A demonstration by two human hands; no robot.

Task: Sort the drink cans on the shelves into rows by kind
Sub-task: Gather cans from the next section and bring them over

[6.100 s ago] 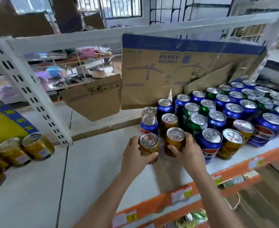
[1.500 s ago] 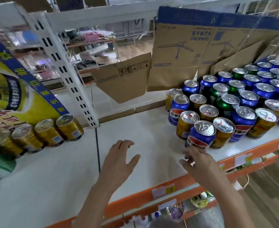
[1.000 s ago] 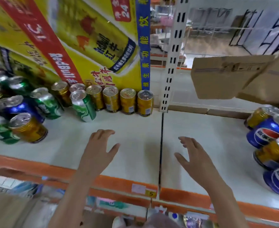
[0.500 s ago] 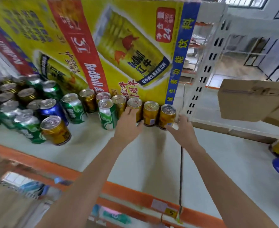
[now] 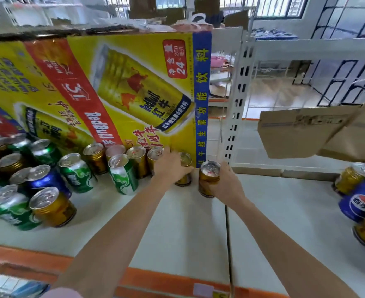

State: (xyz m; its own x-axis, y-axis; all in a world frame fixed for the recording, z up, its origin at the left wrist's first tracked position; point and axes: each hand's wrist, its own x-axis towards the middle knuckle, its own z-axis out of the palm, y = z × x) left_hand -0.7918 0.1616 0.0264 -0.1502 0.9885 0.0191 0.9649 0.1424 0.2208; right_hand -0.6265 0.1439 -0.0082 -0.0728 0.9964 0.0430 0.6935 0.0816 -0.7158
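Your right hand (image 5: 224,186) is wrapped round a gold can (image 5: 208,179) standing on the white shelf (image 5: 188,229) at the right end of the far row of gold cans (image 5: 138,161), while your left hand (image 5: 170,166) grips the next gold can (image 5: 184,168) in that row. To the left stand mixed green cans (image 5: 123,174), a blue can (image 5: 46,179) and a near gold can (image 5: 52,206); a blue cola can (image 5: 362,203) sits far right. A yellow printed carton (image 5: 112,89) backs the row beside a white slotted upright (image 5: 237,100), with barred windows (image 5: 276,6) beyond.
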